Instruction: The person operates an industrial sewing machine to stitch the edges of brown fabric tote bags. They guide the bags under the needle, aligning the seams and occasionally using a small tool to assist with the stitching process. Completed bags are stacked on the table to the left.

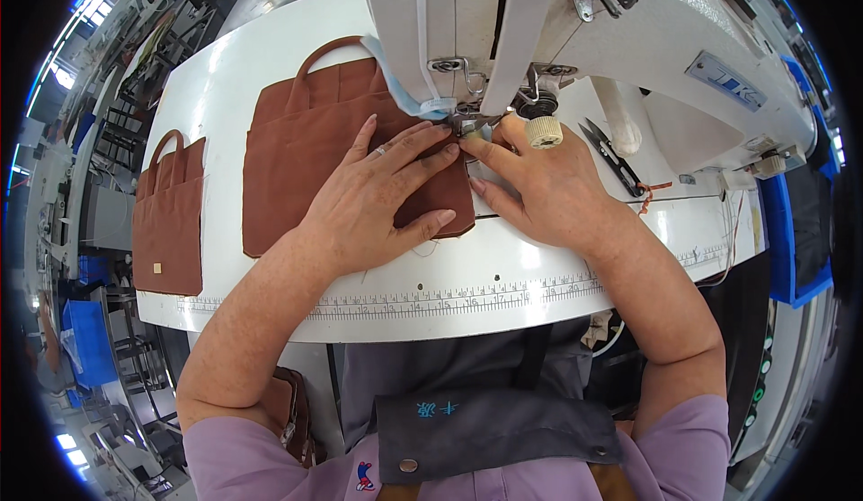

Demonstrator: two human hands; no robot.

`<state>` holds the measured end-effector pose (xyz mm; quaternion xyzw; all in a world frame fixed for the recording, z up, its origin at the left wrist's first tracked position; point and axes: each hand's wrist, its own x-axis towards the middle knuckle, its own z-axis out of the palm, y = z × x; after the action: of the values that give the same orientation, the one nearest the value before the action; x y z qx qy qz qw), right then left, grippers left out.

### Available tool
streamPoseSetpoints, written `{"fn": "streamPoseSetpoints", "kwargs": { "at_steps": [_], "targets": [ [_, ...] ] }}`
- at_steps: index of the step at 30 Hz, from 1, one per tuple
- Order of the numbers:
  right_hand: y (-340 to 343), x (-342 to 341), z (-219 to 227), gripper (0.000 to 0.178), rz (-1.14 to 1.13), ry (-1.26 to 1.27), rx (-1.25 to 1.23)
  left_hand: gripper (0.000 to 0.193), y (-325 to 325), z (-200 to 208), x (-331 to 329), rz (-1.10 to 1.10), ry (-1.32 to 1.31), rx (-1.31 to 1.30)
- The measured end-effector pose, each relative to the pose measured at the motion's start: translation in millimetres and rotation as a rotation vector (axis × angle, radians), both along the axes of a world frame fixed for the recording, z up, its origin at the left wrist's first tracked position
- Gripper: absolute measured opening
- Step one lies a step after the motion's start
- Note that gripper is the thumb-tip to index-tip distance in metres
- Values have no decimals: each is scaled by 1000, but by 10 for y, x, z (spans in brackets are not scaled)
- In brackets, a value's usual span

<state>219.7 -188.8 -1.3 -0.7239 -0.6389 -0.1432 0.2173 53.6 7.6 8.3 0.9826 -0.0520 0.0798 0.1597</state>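
White worktable (225,79) is supporting a sewing machine (665,34). Below the machine's head, a handled brown bag piece (288,168) is lying flat, probably behaving as light, soft and pliable; outer edges are offering the best hold, with flat pressure limiting creases. A second bag piece (167,231) is lying apart at left. Left hand (373,186) is resting across the first piece, fingers spread, unclamped. Right hand (548,182) is holding thumb and forefinger apart at its right edge; any pinch by the curled fingers is remaining indeterminable. Black snips (613,158) are lying beyond.
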Motion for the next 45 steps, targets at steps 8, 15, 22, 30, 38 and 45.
{"fn": "streamPoseSetpoints", "kwargs": {
  "at_steps": [8,15,22,30,38,45],
  "targets": [
    [-36,52,-3,34,90,84,-9,63,56,43,19,-131,-148,52],
    [-19,53,-8,22,300,144,62,24,-69,-10,-60,-153,-161,-189],
    [20,87,-64,15,409,194,134,19,-79,-4,-91,-97,-119,-302],
    [-15,85,-6,12,422,200,111,14,-160,92,-116,-105,-136,-139],
    [-17,84,-1,11,420,205,105,8,-204,77,-76,-58,-206,-87],
    [-6,61,23,18,425,206,128,11,-228,-67,-54,-6,-312,-158]
  ]
}}
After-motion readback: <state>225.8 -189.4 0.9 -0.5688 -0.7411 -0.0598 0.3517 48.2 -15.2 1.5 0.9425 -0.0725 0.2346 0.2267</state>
